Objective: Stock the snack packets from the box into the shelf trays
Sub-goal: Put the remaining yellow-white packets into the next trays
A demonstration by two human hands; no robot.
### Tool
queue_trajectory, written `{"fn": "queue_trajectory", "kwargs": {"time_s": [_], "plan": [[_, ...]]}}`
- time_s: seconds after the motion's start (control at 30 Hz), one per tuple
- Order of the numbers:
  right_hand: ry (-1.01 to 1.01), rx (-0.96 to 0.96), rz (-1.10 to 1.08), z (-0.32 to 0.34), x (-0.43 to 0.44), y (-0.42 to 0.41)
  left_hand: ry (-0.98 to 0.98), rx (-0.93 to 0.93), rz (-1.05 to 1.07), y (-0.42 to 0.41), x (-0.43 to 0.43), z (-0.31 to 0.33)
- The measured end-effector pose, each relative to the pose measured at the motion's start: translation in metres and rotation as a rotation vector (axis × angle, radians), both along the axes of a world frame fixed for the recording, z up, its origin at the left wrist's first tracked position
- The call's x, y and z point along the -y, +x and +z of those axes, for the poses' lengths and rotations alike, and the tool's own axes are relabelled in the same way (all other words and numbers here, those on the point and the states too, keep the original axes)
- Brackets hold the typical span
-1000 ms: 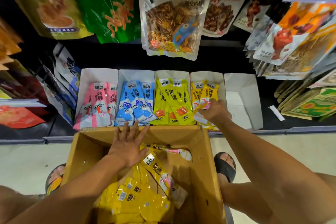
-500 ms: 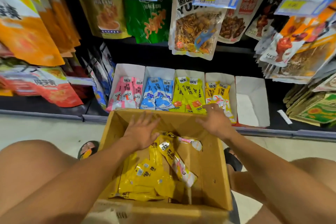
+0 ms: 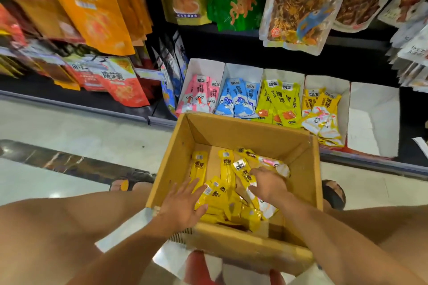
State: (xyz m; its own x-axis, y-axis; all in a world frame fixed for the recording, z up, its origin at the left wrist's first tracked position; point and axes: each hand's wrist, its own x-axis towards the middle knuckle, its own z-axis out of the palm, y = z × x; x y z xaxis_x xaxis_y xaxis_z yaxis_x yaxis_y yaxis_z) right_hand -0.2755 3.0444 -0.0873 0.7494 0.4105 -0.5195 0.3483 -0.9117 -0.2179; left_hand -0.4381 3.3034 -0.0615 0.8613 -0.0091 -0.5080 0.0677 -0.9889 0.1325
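Note:
A cardboard box (image 3: 298,148) sits on the floor before the bottom shelf, holding several yellow snack packets (image 3: 228,201). Both my hands are inside it. My left hand (image 3: 183,206) lies flat with spread fingers on the packets at the box's near left. My right hand (image 3: 268,184) reaches down onto the packets in the middle, its fingertips hidden among them. On the shelf stand white trays with pink packets (image 3: 199,95), blue packets (image 3: 238,97), yellow-green packets (image 3: 279,102) and yellow packets (image 3: 320,109). The rightmost white tray (image 3: 375,104) shows no packets.
Large hanging snack bags (image 3: 298,4) crowd the shelf above the trays. More bags (image 3: 115,78) stand on the shelf to the left. My knees flank the box, with sandalled feet (image 3: 333,192) on the pale tiled floor (image 3: 81,132).
My right hand left the yellow packets tray and dropped into the box. My left hand slid back toward the box's near edge. The view swung left and down.

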Motion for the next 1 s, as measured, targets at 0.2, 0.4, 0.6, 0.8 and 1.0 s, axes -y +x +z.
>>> {"fn": "queue_trajectory", "kwargs": {"time_s": [0.2, 0.4, 0.6, 0.8, 1.0], "plan": [[0.011, -0.290, -0.016, -0.050, -0.017, -0.021, -0.055, -0.011, 0.113, -0.007, -0.003, -0.007], [0.014, -0.445, 0.005, -0.097, -0.038, -0.043, -0.052, -0.036, 0.109, -0.005, -0.003, -0.011], [0.099, -0.488, -0.060, -0.122, -0.049, -0.055, -0.053, -0.066, 0.122, 0.001, -0.003, -0.010], [0.096, -0.496, -0.110, -0.131, -0.056, -0.055, -0.018, -0.096, 0.100, 0.000, -0.007, -0.012], [0.336, -0.513, -0.453, -0.101, -0.066, -0.039, -0.056, -0.052, 0.104, -0.004, -0.006, -0.013]]}}
